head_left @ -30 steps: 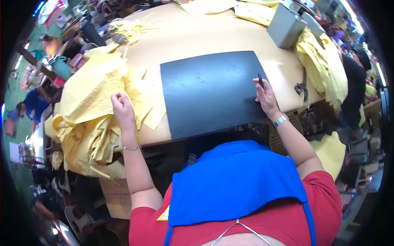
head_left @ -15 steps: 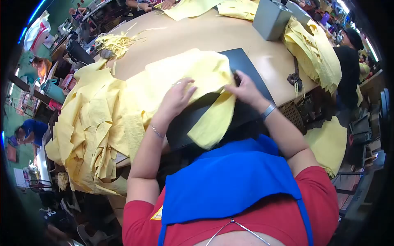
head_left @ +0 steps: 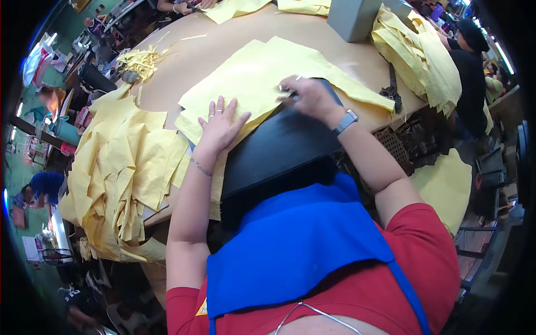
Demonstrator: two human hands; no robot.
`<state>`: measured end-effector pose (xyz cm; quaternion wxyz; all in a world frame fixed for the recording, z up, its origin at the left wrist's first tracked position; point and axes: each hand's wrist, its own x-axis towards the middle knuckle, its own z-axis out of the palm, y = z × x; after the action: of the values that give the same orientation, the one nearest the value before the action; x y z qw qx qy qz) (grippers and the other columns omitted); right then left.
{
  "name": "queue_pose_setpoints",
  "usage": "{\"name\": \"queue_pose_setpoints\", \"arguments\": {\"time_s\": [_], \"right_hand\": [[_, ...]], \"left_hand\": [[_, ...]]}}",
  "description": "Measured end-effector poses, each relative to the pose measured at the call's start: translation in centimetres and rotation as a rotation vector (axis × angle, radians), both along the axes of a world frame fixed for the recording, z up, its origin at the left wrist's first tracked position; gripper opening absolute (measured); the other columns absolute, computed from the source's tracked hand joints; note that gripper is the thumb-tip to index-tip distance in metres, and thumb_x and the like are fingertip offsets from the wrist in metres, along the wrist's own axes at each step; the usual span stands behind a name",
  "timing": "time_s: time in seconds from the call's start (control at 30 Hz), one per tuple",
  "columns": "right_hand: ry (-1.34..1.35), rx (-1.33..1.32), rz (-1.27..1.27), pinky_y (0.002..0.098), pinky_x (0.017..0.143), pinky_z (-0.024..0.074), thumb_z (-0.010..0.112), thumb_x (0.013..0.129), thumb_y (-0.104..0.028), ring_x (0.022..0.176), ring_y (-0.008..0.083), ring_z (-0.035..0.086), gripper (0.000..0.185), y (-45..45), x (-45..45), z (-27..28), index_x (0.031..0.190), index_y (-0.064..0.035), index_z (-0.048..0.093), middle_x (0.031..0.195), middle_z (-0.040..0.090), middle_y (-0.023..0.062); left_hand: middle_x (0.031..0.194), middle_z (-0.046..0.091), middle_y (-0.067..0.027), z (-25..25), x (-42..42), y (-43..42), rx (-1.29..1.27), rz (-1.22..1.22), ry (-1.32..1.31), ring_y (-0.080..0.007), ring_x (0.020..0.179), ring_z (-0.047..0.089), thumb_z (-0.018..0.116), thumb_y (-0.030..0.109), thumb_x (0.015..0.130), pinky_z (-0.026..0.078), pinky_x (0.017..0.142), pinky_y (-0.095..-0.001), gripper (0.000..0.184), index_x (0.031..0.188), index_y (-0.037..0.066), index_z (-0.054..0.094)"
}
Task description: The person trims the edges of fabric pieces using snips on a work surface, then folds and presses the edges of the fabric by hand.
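Note:
A large yellow leather-like sheet (head_left: 251,78) lies spread over the table and the far part of a black board (head_left: 273,153). My left hand (head_left: 222,127) rests flat on the sheet's near left part, fingers apart. Just above the sheet's near edge, over the board, is my right hand (head_left: 314,101) with its fingers curled in. Something small and dark shows at those fingertips, but motion blur hides what it is. The sheet stretches past my right hand to a narrow end at the right.
Stacked yellow pieces (head_left: 123,162) hang over the table's left edge, with thin yellow scraps (head_left: 142,62) behind. A grey metal box (head_left: 353,19) and another yellow stack (head_left: 419,56) stand at the back right. A person in black (head_left: 470,72) is beyond; another person's hands (head_left: 183,8) work at the far edge.
The yellow sheet has gone from bunched and folded to spread out. My right hand has let go of its edge and curled over the board. My left hand now presses flat.

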<state>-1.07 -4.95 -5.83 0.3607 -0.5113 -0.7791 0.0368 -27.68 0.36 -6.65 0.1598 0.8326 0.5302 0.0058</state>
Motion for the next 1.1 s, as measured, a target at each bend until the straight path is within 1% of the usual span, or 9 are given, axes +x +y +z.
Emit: {"name": "queue_pose_setpoints", "arguments": {"time_s": [0.13, 0.17, 0.33, 0.43, 0.5, 0.67, 0.83, 0.93, 1.1], "right_hand": [[-0.078, -0.129, 0.126, 0.0394, 0.089, 0.0472, 0.075, 0.081, -0.034, 0.091, 0.0284, 0.065, 0.038, -1.1, -3.2, -1.2, 0.107, -0.0089, 0.065, 0.102, 0.068, 0.008], [-0.081, -0.158, 0.154, 0.0402, 0.09, 0.0464, 0.075, 0.081, -0.036, 0.092, 0.0284, 0.065, 0.039, -1.3, -3.7, -1.4, 0.108, -0.0095, 0.065, 0.103, 0.068, 0.0076], [-0.117, -0.104, 0.204, 0.0438, 0.093, 0.0429, 0.074, 0.081, -0.041, 0.093, 0.0266, 0.064, 0.043, -1.8, -7.0, -2.3, 0.111, -0.0121, 0.065, 0.104, 0.067, 0.0067], [-0.155, -0.165, 0.319, 0.044, 0.095, 0.0405, 0.072, 0.079, -0.025, 0.093, 0.0243, 0.063, 0.033, -0.9, -8.2, -2.3, 0.109, -0.0128, 0.065, 0.102, 0.067, 0.0055], [-0.147, -0.195, 0.37, 0.0484, 0.101, 0.0381, 0.068, 0.077, -0.01, 0.096, 0.021, 0.063, 0.025, -1.4, -8.5, -2.4, 0.102, -0.014, 0.065, 0.101, 0.066, 0.0019], [-0.132, -0.17, 0.476, 0.0595, 0.109, 0.0313, 0.065, 0.078, -0.005, 0.096, 0.0185, 0.064, 0.019, -5.2, -6.7, -2.5, 0.094, -0.016, 0.062, 0.099, 0.065, -0.0024], [0.043, -0.21, 0.265, 0.0485, 0.096, 0.0465, 0.067, 0.081, -0.008, 0.09, 0.0233, 0.066, 0.023, -8.1, -4.8, -1.3, 0.103, -0.0149, 0.064, 0.094, 0.068, 0.0052], [0.295, -0.046, 0.21, 0.0346, 0.069, 0.0518, 0.065, 0.082, 0.0, 0.081, 0.0282, 0.066, 0.032, -6.2, -5.4, -1.0, 0.113, -0.0113, 0.064, 0.09, 0.067, 0.0108], [0.112, -0.12, 0.143, 0.0363, 0.069, 0.0522, 0.068, 0.086, -0.016, 0.077, 0.0287, 0.064, 0.026, -2.0, -7.3, -1.2, 0.111, -0.0114, 0.065, 0.093, 0.064, 0.0103]], "left_hand": [[0.157, 0.023, -0.0205, -1.1, -3.9, 1.8, -0.138, -0.029, -0.449, -0.0334, 0.148, 0.014, 0.043, 0.041, 0.1, 0.018, 0.117, -0.0477, 0.052, 0.145, 0.014, 0.044], [0.156, 0.026, -0.0202, -1.8, -5.1, 2.3, -0.15, -0.008, -0.337, -0.0314, 0.148, 0.016, 0.046, 0.032, 0.101, 0.019, 0.118, -0.0362, 0.046, 0.142, 0.013, 0.047], [0.16, 0.017, -0.0149, 0.4, -5.0, 0.7, -0.167, -0.027, -0.113, -0.0294, 0.15, 0.008, 0.039, 0.039, 0.102, 0.006, 0.118, -0.0525, 0.051, 0.149, 0.021, 0.038], [0.162, 0.01, -0.0107, 0.0, -4.6, 2.5, -0.18, -0.05, -0.09, -0.0291, 0.15, 0.002, 0.038, 0.049, 0.1, -0.001, 0.114, -0.0619, 0.056, 0.151, 0.027, 0.034], [0.162, 0.012, -0.0095, -0.4, -4.2, 3.5, -0.137, -0.048, -0.063, -0.0289, 0.15, 0.004, 0.039, 0.053, 0.098, -0.001, 0.114, -0.0611, 0.059, 0.151, 0.027, 0.032], [0.161, 0.013, -0.0136, -1.4, -5.2, 4.3, 0.054, -0.063, -0.024, -0.0297, 0.15, 0.005, 0.047, 0.059, 0.093, 0.0, 0.115, -0.0609, 0.068, 0.151, 0.028, 0.032], [0.143, 0.041, -0.0272, -0.7, -7.4, -0.7, 0.437, 0.237, -0.285, -0.0384, 0.135, 0.039, 0.064, 0.062, 0.081, 0.035, 0.107, -0.0471, 0.093, 0.142, -0.003, 0.037], [0.129, 0.052, -0.0258, 0.3, -8.6, -4.5, 0.151, 0.487, 0.031, -0.0375, 0.12, 0.052, 0.07, 0.059, 0.077, 0.043, 0.099, -0.0433, 0.088, 0.132, -0.006, 0.048], [0.11, 0.057, -0.021, -1.5, -9.6, -4.3, 0.234, 0.488, -0.486, -0.0326, 0.097, 0.059, 0.079, 0.041, 0.075, 0.048, 0.086, -0.0397, 0.064, 0.109, -0.01, 0.06]]}}
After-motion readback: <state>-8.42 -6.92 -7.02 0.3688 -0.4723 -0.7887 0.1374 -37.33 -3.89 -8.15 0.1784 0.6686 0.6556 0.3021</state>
